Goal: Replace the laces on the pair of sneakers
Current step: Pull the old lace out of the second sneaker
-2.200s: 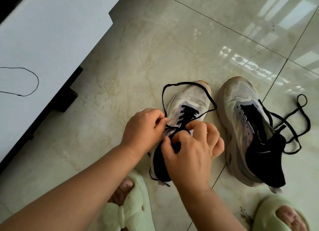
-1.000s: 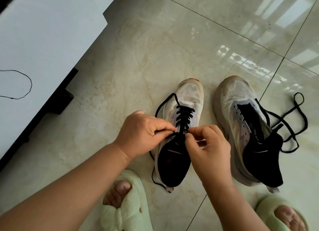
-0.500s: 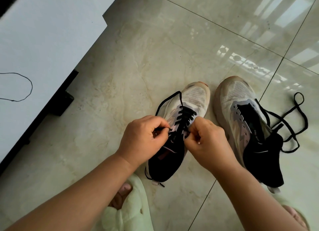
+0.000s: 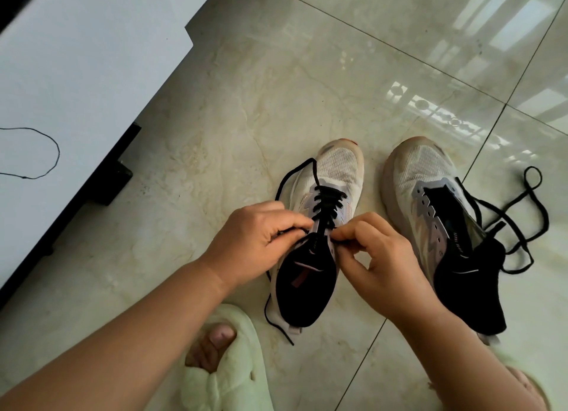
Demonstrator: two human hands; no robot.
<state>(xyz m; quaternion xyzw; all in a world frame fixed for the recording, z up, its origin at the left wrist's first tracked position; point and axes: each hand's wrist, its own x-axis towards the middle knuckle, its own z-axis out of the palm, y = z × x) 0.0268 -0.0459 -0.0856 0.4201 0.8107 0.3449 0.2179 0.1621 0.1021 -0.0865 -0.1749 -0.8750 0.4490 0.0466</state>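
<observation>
Spreading across the whole view, the tiled floor carries everything, with a white cabinet at the far left bearing a thin black thread. Next in size come the two sneakers: the right sneaker stands unlaced, its loose lace lying slack on the tiles just beside it, while the left sneaker sits between the person's hands, toe pointing away. Nearer, a pale green slipper covers one foot. The left hand pinches one run of the black lace at the sneaker's left eyelet row, fingers curled tight around it; the right hand pinches the other run at the right eyelet row, thumb and forefinger closed on it. Both hands meet the shoe at its upper eyelets, just above the dark tongue. A free lace end trails down past the heel. The lace looks light, flat and limp, likely to slip back through an eyelet unless kept taut, so it is probably best taken near its stiff tip for threading. The shoe itself seems light enough to shift under a pull.
</observation>
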